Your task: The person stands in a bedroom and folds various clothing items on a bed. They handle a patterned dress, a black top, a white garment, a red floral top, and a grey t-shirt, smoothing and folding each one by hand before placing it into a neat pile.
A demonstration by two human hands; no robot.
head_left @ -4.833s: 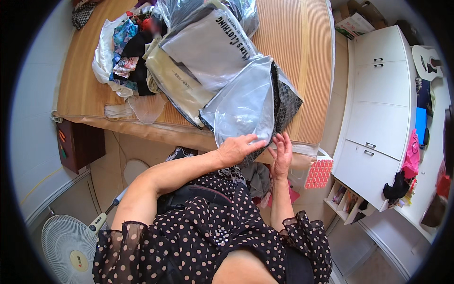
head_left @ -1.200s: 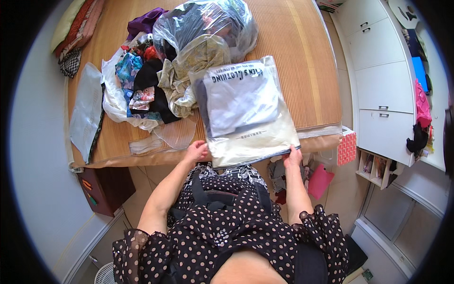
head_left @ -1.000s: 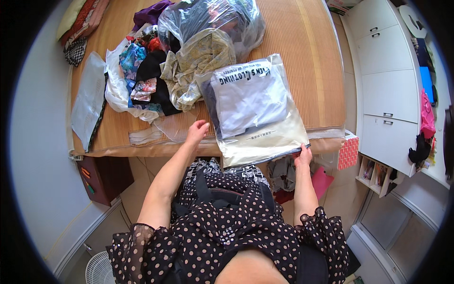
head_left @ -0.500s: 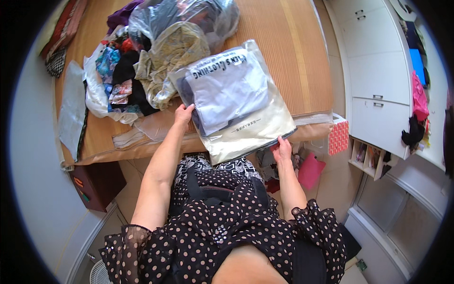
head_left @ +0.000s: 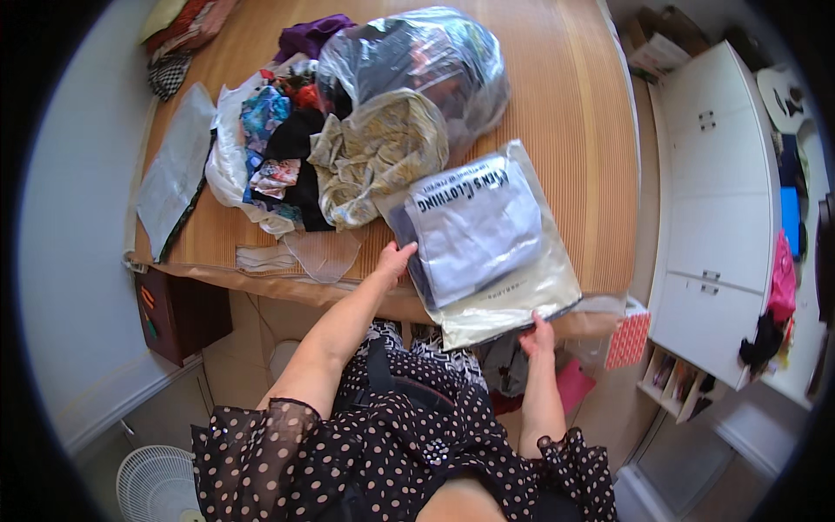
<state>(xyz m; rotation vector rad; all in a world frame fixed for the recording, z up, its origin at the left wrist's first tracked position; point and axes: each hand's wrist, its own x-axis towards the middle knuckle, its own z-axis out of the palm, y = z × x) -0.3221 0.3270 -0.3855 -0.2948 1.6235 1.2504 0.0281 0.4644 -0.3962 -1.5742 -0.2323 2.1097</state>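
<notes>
- We see the plastic garment bag [head_left: 509, 300] right of the frame's centre, lying askew, its lower edge reaching past the near edge of the striped tan mat [head_left: 578, 157].
- Our left hand [head_left: 397, 261] is nearly closed, pinching the bag's left edge, its thumb on top.
- Our right hand [head_left: 538, 337] is curled with little gap, thumb above, holding the dark lower edge toward the right corner; its fingertips are mostly hidden beneath.
- Inside we see a folded white garment [head_left: 483, 239], with darker cloth [head_left: 416, 271] showing along its left side.
- We judge the load light and soft, hardly fragile; the film looks glossy, so it may slide in our fingers and crease.
- The folded cloth likely gives the middle some body, while the cream lower part seems limp; we hold best with cloth between our fingers, or at two opposite edges.
- Its upper left corner lies against the yellowish patterned cloth [head_left: 378, 157].
</notes>
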